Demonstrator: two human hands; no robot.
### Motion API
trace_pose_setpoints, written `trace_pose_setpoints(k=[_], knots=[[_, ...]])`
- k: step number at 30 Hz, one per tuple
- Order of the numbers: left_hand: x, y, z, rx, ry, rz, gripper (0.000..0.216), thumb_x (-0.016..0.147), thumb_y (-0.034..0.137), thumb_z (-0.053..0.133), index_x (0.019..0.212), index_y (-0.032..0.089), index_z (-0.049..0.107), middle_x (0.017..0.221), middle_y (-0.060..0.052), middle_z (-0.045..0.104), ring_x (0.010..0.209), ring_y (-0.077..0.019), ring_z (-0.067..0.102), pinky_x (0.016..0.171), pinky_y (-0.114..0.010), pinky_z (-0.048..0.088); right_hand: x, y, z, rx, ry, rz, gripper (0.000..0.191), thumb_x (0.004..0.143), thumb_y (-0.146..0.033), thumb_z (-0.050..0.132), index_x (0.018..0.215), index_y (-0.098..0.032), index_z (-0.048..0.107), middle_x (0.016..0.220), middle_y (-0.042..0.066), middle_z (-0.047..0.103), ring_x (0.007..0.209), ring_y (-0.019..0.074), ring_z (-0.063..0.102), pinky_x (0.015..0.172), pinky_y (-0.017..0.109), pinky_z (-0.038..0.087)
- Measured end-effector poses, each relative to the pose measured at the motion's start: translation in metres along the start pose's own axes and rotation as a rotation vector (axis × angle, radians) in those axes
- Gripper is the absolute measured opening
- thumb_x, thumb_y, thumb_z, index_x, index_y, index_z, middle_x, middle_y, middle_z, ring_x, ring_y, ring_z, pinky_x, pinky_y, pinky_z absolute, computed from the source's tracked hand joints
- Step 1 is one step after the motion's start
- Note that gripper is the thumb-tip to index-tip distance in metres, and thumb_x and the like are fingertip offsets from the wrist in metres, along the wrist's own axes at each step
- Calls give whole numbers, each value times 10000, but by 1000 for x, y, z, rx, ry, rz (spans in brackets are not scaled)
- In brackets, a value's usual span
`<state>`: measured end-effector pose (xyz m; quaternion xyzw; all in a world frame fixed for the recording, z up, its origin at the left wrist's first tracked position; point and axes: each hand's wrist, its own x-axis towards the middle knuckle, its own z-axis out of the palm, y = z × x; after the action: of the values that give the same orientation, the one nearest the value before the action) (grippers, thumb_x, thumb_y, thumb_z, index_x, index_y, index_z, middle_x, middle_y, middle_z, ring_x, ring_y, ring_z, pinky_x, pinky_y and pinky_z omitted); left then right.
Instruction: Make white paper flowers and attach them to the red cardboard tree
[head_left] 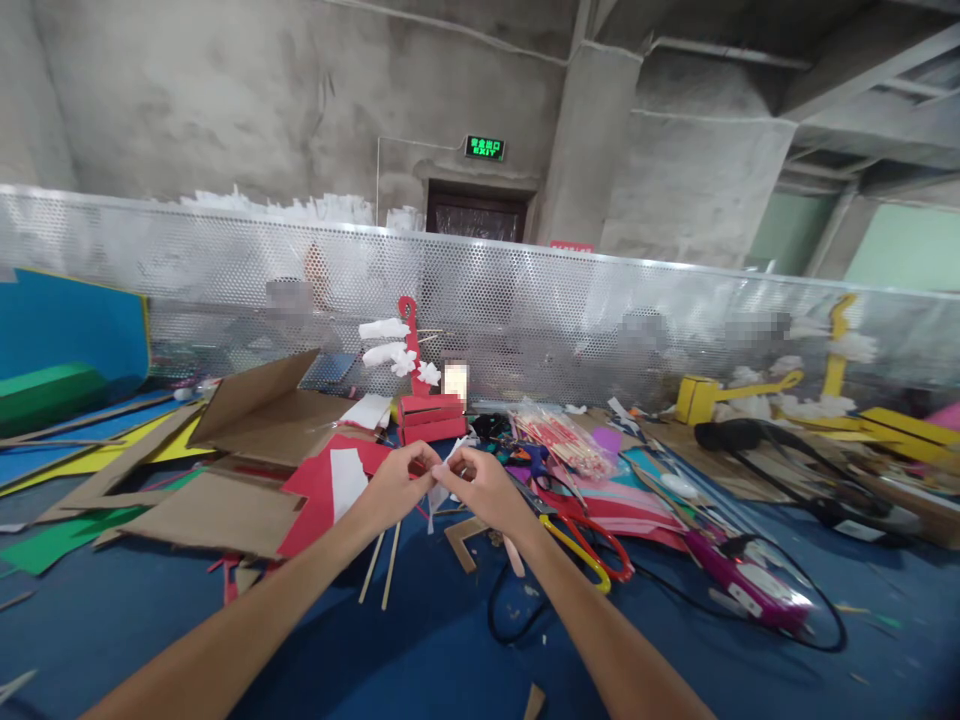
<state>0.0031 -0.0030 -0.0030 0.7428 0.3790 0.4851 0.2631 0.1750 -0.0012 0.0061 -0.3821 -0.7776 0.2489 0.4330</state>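
Observation:
My left hand and my right hand meet over the blue table, fingertips pinched together on a small white piece of paper or tissue held between them. Just behind the hands stands a red cardboard model with a red upright post carrying white tissue tufts. Two thin wooden sticks lie on the table below my left wrist. Red and white paper sheets lie to the left of my left hand.
Brown cardboard pieces and coloured sheets cover the left side. Red-and-yellow scissors, a bag of sticks, a purple glue gun with black cable and yellow cardboard models lie right. A perforated metal screen bounds the far edge.

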Motion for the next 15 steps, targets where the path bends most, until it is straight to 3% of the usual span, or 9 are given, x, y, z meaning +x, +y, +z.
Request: trace_pose_setpoints(k=[11,15], knots=[[2,-6,-9,158,40,-56,155,813,259,491,841,174,618,755,-21,651,676,-168,595,644,-264,445,0,9,-1,-101,61,-2,111,733,-270,596,704,-186,530,622,-24,579,546,111,517,521,199,372],[7,-20,-18,105,162,-167,194,785,283,502,829,164,649,698,-17,648,619,-167,588,586,-255,440,0,10,-3,-114,54,17,69,743,-252,576,757,-193,544,638,-23,595,544,112,529,531,203,379]])
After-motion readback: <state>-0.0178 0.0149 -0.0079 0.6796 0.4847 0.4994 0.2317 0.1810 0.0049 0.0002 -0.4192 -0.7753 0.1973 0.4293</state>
